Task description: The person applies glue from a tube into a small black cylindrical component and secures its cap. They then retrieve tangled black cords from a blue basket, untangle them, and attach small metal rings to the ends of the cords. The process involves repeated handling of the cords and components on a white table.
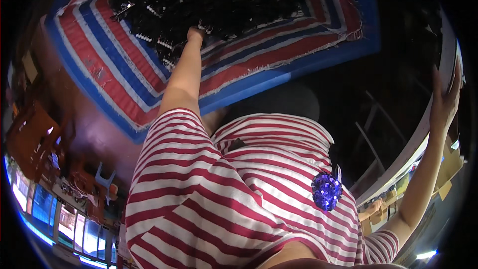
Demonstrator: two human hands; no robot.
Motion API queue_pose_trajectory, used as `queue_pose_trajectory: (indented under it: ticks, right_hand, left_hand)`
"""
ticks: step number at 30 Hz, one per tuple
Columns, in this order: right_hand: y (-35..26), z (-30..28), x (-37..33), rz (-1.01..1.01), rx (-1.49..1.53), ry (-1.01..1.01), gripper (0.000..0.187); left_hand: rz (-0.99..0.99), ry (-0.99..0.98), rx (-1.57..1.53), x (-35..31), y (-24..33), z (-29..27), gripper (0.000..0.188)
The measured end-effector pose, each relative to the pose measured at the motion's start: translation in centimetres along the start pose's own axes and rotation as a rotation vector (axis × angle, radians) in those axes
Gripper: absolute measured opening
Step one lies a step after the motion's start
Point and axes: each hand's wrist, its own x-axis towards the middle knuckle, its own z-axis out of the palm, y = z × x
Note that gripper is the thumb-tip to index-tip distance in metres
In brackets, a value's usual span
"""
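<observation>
A heap of small black pieces [239,0] with pale, toothed-looking bits among them lies on a striped red, white and blue woven sheet [102,77] with frayed edges. My left arm stretches forward, and my left hand [195,33] reaches to the near edge of this heap. Its fingers are lost among the dark pieces, so what they touch or hold is hidden. Off to the right, my right hand [445,100] is raised with fingers stretched out, at the pale edge of a long table or board [432,119]. It shows nothing held.
Under the sheet is a blue surface [244,95]. Brown wooden furniture [32,139] and a light-blue stool [104,175] stand at the left. Another person's hand [372,208] shows near cardboard boxes [448,167] at the lower right. Thin pale bars [369,144] stand in the dark area.
</observation>
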Motion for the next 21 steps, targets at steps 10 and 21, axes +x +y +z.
queue_pose_trajectory:
  ticks: [10,21]
  right_hand:
    - [-0.1,-0.4,-0.6,0.175,-0.102,-0.135,0.057]
    - [1.0,-0.4,-1.4,0.144,-0.047,-0.177,0.044]
  left_hand:
    - [-0.066,0.088,-0.224,-3.6,4.1,0.6,0.073]
    - [-0.171,-0.609,-0.404,-3.9,4.0,-1.4,0.038]
